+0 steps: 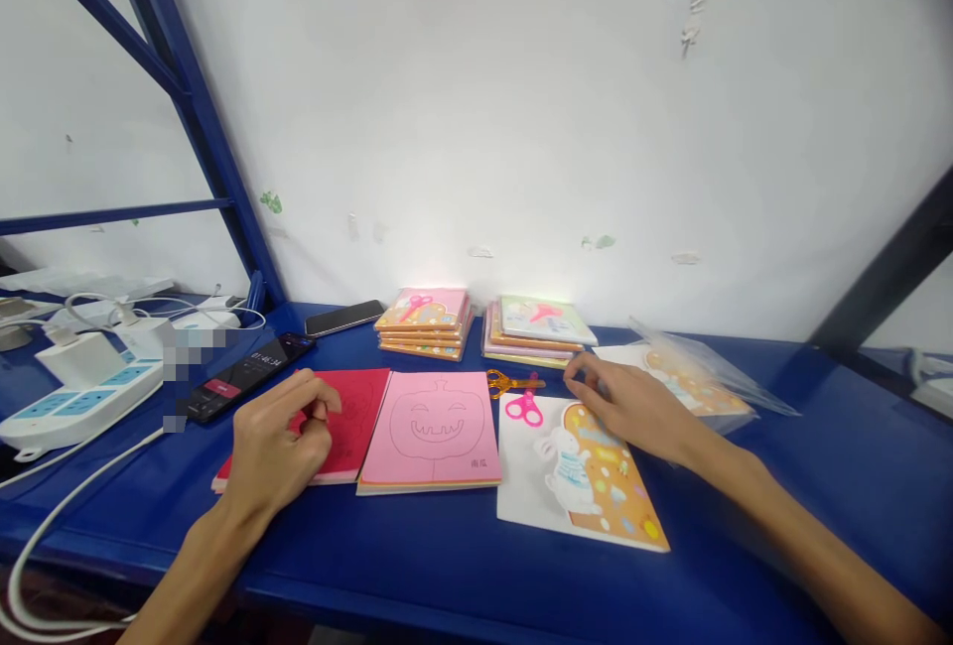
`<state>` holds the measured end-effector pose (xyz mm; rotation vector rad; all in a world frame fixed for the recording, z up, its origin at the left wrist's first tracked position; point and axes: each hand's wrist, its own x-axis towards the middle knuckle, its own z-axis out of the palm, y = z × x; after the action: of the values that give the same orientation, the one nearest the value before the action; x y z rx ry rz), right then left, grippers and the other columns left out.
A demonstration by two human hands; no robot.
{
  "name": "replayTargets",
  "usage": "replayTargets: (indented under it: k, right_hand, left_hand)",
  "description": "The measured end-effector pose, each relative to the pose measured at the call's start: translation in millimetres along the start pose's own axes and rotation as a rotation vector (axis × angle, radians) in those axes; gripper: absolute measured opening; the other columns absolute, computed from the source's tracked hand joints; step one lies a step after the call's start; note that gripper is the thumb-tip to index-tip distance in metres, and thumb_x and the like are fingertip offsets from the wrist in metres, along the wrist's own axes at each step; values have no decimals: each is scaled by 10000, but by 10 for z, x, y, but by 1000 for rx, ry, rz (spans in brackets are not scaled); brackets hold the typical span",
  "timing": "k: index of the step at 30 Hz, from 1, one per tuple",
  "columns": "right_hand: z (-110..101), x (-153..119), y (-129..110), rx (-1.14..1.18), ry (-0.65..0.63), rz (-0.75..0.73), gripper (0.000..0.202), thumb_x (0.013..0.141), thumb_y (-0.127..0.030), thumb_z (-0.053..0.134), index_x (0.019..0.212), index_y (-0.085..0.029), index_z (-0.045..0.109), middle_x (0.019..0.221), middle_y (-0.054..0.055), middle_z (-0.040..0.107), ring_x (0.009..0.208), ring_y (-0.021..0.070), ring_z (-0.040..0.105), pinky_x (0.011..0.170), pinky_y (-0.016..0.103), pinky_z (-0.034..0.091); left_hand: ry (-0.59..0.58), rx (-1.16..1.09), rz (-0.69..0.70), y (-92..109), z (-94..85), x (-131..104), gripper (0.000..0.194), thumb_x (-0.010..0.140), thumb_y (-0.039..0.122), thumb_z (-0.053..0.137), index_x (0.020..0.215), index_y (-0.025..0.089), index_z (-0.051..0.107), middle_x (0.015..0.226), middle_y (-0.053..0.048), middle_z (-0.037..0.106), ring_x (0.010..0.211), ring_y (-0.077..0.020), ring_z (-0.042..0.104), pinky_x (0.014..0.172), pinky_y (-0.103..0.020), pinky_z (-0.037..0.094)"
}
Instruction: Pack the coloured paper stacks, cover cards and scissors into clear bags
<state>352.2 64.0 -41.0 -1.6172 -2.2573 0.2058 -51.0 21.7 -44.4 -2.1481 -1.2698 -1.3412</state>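
My left hand (pixel 279 442) rests loosely curled, holding nothing, on the red paper pad (pixel 349 417) near the front edge of the blue table (pixel 447 566). Right hand (pixel 632 407) lies flat and open, fingertips on the top edge of the rabbit craft book (pixel 573 486), just beside the orange scissors (pixel 510 384) & pink scissors (pixel 525 410). Pink pumpkin pad (pixel 436 427) sits btwn the two. Two booklet stacks (pixel 424 322) by the back wall; black phone (pixel 242 375) at left.
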Motion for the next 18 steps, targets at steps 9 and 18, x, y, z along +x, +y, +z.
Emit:
replayTargets:
  k: [9, 18]
  right_hand:
    - [-88, 7, -35, 131, 158, 14, 211, 1006, -433, 453, 1039, -255, 561, 661, -31, 584, 611, 195, 570, 578, 301, 365]
    - [-89, 18, -32, 466, 149, 38, 267, 966, -506, 533, 1052, -254, 550, 624, -78, 442, 558, 144, 435, 526, 266, 328]
  left_hand:
    - [-19, -17, -9, -1, 5, -5, 264, 631, 8, 429, 650, 221, 584, 617, 40, 539, 541, -121, 514, 566, -255, 407]
    - [-31, -38, 7, -44, 22, -35, 301, 584, -10, 416, 685, 221, 580, 637, 40, 505, 568, -128, 503, 578, -264, 399]
